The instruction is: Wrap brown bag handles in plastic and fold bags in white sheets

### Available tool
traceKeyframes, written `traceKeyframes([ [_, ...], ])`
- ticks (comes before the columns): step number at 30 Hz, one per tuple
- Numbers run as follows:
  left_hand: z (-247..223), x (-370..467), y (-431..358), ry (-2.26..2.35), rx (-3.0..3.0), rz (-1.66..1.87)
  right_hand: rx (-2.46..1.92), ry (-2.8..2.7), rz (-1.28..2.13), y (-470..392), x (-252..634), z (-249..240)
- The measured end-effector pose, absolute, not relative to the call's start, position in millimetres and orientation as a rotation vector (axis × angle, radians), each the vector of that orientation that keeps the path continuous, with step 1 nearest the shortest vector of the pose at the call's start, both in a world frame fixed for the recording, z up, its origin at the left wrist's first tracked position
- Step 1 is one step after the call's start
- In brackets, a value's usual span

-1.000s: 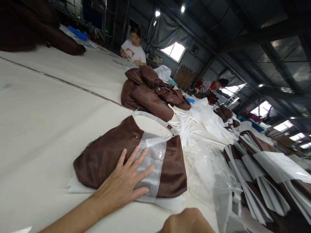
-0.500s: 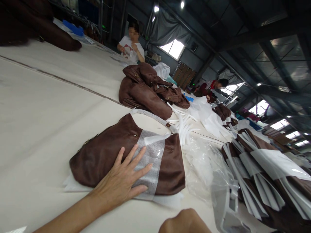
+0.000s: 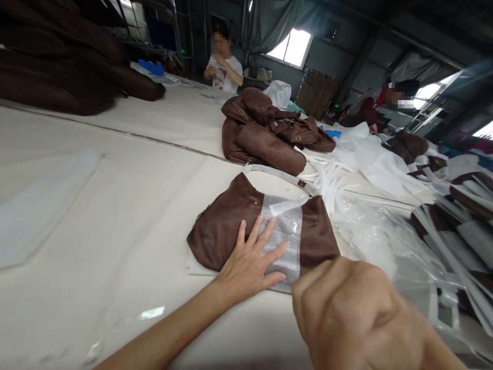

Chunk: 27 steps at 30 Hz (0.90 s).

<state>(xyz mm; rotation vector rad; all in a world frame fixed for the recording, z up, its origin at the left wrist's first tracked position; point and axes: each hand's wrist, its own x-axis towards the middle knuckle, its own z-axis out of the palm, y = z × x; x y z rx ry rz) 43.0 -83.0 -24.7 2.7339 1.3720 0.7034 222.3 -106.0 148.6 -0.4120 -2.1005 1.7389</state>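
A brown handbag (image 3: 223, 226) lies on the pale table (image 3: 146, 216), a translucent wrap (image 3: 287, 231) around its middle and white sheeting under its lower edge. Its wrapped strap (image 3: 277, 177) arches away behind it. With fingers spread, my left hand (image 3: 250, 262) rests flat on the bag and the wrap. My right hand (image 3: 346, 308) is a closed fist close to the camera, in front of the bag's lower right corner. Whether anything is inside that fist is hidden.
Brown bags (image 3: 265, 133) are heaped behind the handbag, beside white strips (image 3: 327, 180). Clear plastic (image 3: 370, 231) and a stack of wrapped bags (image 3: 462, 226) lie right. More brown leather (image 3: 57, 67) is far left. Two people (image 3: 227, 67) are beyond the table.
The view has swung left, so the handbag appears further right. My right hand has risen from the bottom edge into fuller view. My left hand stays spread on the bag.
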Motion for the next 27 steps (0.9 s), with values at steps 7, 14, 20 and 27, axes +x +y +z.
traceKeyframes([
  [7, -20, 43, -84, 1.362, 2.726, 0.708, -0.932, -2.807, 1.207, -10, 219, 100],
  [14, -20, 42, -85, 1.365, 2.706, 0.759, -0.98, -3.184, 0.355, 18, 205, 91],
  [20, -23, 42, -84, 1.385, 2.731, 0.758, -1.028, -3.309, 0.095, 19, 193, 95],
  [27, -20, 41, -84, 1.385, 2.74, 0.732, -1.242, -3.234, -0.047, 37, 193, 93],
])
